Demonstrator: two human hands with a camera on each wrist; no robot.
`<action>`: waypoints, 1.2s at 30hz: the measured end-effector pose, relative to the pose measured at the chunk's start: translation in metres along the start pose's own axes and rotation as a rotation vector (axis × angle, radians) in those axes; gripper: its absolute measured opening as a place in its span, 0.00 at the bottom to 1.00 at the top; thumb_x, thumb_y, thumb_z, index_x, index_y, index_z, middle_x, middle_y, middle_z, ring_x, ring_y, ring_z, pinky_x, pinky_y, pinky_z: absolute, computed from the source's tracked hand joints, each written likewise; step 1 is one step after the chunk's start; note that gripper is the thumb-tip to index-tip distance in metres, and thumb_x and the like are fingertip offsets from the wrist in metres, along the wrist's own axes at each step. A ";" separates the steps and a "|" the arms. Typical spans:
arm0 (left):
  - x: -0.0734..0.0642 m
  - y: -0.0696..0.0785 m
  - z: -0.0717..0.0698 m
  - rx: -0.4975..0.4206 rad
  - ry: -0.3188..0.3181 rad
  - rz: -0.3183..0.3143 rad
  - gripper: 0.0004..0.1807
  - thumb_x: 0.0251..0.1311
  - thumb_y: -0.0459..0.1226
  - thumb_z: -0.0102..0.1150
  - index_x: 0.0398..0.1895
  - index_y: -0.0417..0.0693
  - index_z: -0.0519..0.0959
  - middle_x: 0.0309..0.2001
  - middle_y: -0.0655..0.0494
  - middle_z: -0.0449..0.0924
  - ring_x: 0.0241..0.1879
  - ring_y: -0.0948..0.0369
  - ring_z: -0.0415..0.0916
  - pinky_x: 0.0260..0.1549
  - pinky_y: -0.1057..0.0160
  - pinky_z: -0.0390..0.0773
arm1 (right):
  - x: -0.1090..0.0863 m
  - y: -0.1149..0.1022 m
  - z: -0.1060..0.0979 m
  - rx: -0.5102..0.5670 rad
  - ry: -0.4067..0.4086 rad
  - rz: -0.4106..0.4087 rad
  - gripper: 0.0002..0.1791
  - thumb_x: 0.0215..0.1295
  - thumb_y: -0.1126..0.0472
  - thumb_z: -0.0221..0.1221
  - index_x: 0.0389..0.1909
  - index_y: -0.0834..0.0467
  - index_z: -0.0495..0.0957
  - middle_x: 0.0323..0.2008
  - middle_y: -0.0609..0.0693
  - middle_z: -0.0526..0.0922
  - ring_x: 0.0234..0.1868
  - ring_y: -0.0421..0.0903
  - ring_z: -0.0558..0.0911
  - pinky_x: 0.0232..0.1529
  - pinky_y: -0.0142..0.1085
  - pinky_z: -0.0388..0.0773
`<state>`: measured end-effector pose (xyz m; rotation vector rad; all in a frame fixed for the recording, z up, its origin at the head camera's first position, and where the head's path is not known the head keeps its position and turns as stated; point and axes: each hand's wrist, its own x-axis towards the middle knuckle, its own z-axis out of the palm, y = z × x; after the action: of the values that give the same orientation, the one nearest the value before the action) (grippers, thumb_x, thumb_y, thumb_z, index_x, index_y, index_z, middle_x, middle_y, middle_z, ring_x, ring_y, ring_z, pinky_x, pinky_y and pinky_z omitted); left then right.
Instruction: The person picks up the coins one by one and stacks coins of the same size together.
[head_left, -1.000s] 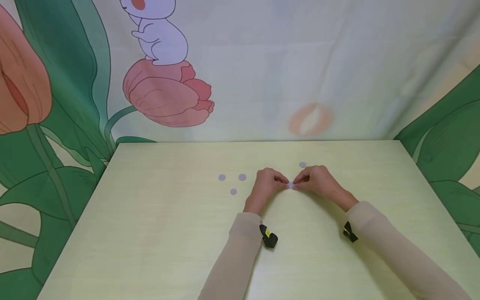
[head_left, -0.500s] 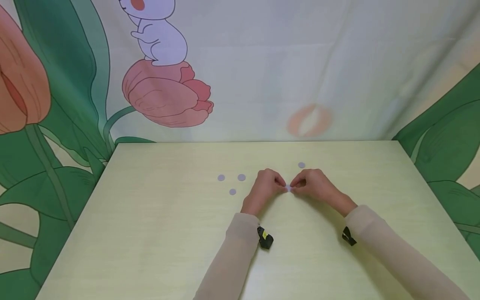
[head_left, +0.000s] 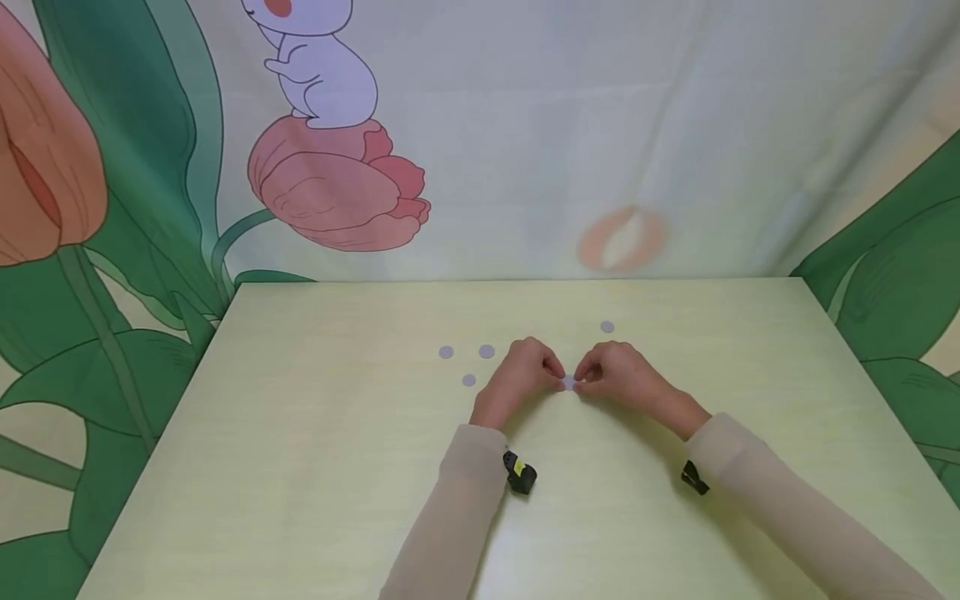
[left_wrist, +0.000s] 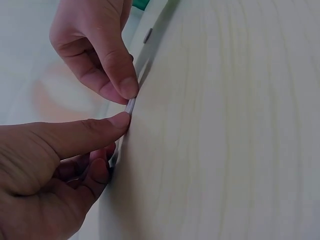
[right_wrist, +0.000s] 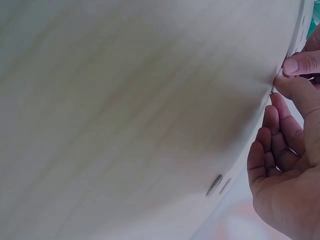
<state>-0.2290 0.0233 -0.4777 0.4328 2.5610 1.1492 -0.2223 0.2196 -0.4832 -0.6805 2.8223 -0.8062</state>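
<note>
Between my two hands, low over the table, is a small flat pale-purple disc (head_left: pixel 568 382). My left hand (head_left: pixel 519 377) pinches its left edge with thumb and finger, and my right hand (head_left: pixel 627 377) pinches the opposite edge. In the left wrist view the disc (left_wrist: pixel 130 106) shows edge-on as a thin light strip between both thumbs; whether it touches the tabletop I cannot tell. Fingertips mostly cover it in the right wrist view, where my right hand (right_wrist: pixel 290 160) has its other fingers loosely bent.
Similar discs lie flat on the pale wooden table (head_left: pixel 300 467): a left disc (head_left: pixel 446 352), a middle disc (head_left: pixel 487 352) and a nearer disc (head_left: pixel 468 380) left of my hands, plus a far disc (head_left: pixel 607 327) beyond my right hand. A printed cloth (head_left: pixel 510 150) hangs behind.
Both hands have shifted a little to the left and toward me, with the pinched disc between them. The other visible discs stay in place.
</note>
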 end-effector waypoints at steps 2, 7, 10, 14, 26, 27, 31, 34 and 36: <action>-0.003 -0.001 -0.002 0.004 -0.004 0.014 0.03 0.56 0.30 0.74 0.33 0.41 0.89 0.32 0.56 0.87 0.37 0.62 0.78 0.40 0.67 0.79 | -0.001 -0.003 0.001 -0.001 -0.001 -0.012 0.05 0.57 0.62 0.72 0.32 0.60 0.88 0.29 0.46 0.84 0.32 0.41 0.79 0.36 0.35 0.78; -0.011 -0.004 -0.006 0.013 -0.008 0.025 0.02 0.55 0.29 0.74 0.32 0.40 0.89 0.32 0.55 0.87 0.36 0.62 0.77 0.40 0.66 0.78 | -0.003 -0.013 0.004 0.003 -0.010 -0.041 0.04 0.58 0.63 0.71 0.33 0.61 0.89 0.30 0.47 0.84 0.33 0.43 0.79 0.37 0.36 0.77; -0.015 -0.006 -0.008 0.024 -0.014 0.013 0.02 0.54 0.29 0.75 0.30 0.41 0.89 0.31 0.55 0.87 0.36 0.61 0.76 0.39 0.66 0.78 | -0.003 -0.017 0.007 0.016 -0.021 -0.050 0.04 0.59 0.64 0.71 0.33 0.60 0.89 0.30 0.47 0.84 0.34 0.44 0.79 0.39 0.36 0.77; -0.019 -0.010 -0.011 0.049 -0.027 -0.015 0.03 0.53 0.30 0.76 0.27 0.43 0.89 0.28 0.57 0.85 0.35 0.62 0.75 0.38 0.66 0.76 | -0.002 -0.020 0.010 0.033 -0.030 -0.074 0.04 0.59 0.67 0.69 0.35 0.60 0.89 0.32 0.46 0.84 0.36 0.43 0.81 0.40 0.36 0.78; -0.037 -0.017 -0.012 0.031 0.014 -0.026 0.05 0.56 0.30 0.73 0.27 0.42 0.85 0.25 0.57 0.80 0.30 0.62 0.73 0.33 0.67 0.73 | 0.000 -0.029 0.022 -0.004 0.007 -0.133 0.04 0.59 0.69 0.69 0.35 0.60 0.88 0.32 0.46 0.85 0.37 0.45 0.81 0.42 0.38 0.79; -0.038 -0.017 -0.011 0.023 0.021 -0.026 0.05 0.56 0.30 0.73 0.28 0.42 0.84 0.25 0.57 0.79 0.30 0.62 0.72 0.32 0.67 0.72 | 0.000 -0.030 0.023 -0.002 0.007 -0.130 0.04 0.59 0.68 0.70 0.35 0.60 0.88 0.32 0.46 0.85 0.36 0.44 0.81 0.42 0.38 0.79; -0.041 -0.018 -0.009 0.001 0.036 -0.037 0.05 0.56 0.29 0.73 0.30 0.41 0.84 0.25 0.56 0.76 0.29 0.62 0.70 0.31 0.68 0.70 | -0.001 -0.032 0.025 0.018 0.008 -0.116 0.04 0.59 0.66 0.71 0.35 0.60 0.88 0.31 0.46 0.85 0.36 0.43 0.82 0.42 0.37 0.79; -0.044 -0.019 -0.008 -0.006 0.041 -0.042 0.04 0.57 0.29 0.72 0.30 0.41 0.84 0.25 0.56 0.76 0.28 0.62 0.71 0.30 0.68 0.71 | -0.002 -0.034 0.027 0.030 0.011 -0.109 0.04 0.58 0.66 0.71 0.34 0.60 0.88 0.31 0.46 0.85 0.35 0.43 0.82 0.41 0.37 0.80; -0.047 -0.019 -0.008 -0.008 0.047 -0.044 0.04 0.57 0.29 0.72 0.31 0.40 0.84 0.25 0.55 0.77 0.28 0.62 0.71 0.30 0.69 0.71 | -0.002 -0.035 0.028 0.036 0.012 -0.109 0.04 0.58 0.67 0.71 0.35 0.60 0.88 0.31 0.46 0.85 0.35 0.43 0.82 0.41 0.36 0.80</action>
<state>-0.1925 -0.0122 -0.4800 0.3495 2.5918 1.1675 -0.1998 0.1808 -0.4883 -0.8327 2.7944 -0.8788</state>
